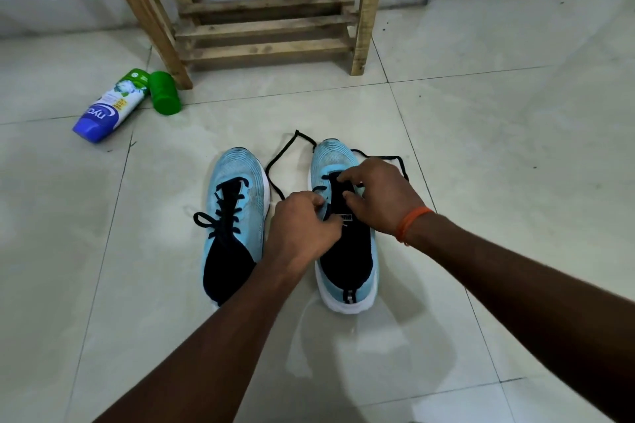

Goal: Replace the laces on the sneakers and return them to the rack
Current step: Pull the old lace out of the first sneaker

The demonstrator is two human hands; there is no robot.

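Two light-blue sneakers with black tongues and white soles stand side by side on the tiled floor, toes pointing away. The left sneaker [233, 216] is laced and tied with a black bow. The right sneaker [347, 251] is only partly laced; its black lace [275, 165] trails loose in loops past the toe on both sides. My left hand [302, 230] pinches the sneaker's left eyelet edge at the tongue. My right hand [378, 196] pinches the lace over the eyelets. The fingertips hide the exact eyelets.
A wooden slatted rack [264, 24] stands against the wall straight ahead, its lower shelves bare. A white-and-blue bottle [110, 106] and a green cap or bottle [165, 93] lie on the floor by the rack's left leg.
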